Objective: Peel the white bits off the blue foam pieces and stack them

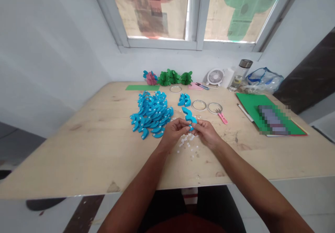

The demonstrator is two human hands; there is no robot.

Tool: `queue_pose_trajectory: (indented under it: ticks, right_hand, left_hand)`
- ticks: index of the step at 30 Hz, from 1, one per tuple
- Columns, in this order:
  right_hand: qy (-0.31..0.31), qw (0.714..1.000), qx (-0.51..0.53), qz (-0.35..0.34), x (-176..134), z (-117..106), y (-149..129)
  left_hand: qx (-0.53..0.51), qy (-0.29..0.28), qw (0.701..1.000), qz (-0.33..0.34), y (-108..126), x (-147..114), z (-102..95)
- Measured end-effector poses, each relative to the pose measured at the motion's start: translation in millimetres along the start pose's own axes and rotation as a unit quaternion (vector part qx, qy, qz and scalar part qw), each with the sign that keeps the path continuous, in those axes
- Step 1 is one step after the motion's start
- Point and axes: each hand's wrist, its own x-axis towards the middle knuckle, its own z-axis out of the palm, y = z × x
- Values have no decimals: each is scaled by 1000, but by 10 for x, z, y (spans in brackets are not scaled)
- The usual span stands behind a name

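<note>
Over the table's middle, a blue curved piece (pixel 193 120) is between my two hands. My right hand (pixel 207 132) is closed, thumb and fingers pinching its lower right side. From the other side my left hand (pixel 176 131) closes its fingertips on its lower end. Another blue curved piece (pixel 186 112) shows just beyond, touching or overlapping it; I cannot tell which. To the left lies a large heap of blue curved pieces (pixel 153 111), many bearing small white squares. A smaller blue cluster (pixel 184 99) sits farther back. Small white scraps (pixel 186 140) are scattered below my hands.
Tape rolls (pixel 199 105), pink-handled snips (pixel 222 117) and a pen (pixel 245 112) lie to the right, near green sheets (pixel 251 104). Along the wall stand green paper shapes (pixel 172 77), a white fan (pixel 216 76) and a bottle (pixel 240 75).
</note>
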Motion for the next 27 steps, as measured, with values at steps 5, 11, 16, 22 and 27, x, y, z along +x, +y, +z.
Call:
queue_pose_trajectory:
  ticks: [5,11,16,22,27]
  right_hand:
    - [-18,1000,-6,-3,-2,-23,6]
    - [-28,1000,-9,-7,-15,-11,-14]
    - [-24,1000,-5,-5,-34,13,-54]
    - [-13,999,31,8,-25,0,-63]
    - [-33,997,72,20,-14,-34,-30]
  left_hand:
    - [6,-13,1000,-7,-39,24,-45]
    - [17,1,1000,-9,-62,23,-32]
    - [-4,10,1000,-8,-90,38,-4]
    - [-30,-38,999,-7,-101,34,-15]
    - [-70,-92,993,4,-107,26,-24]
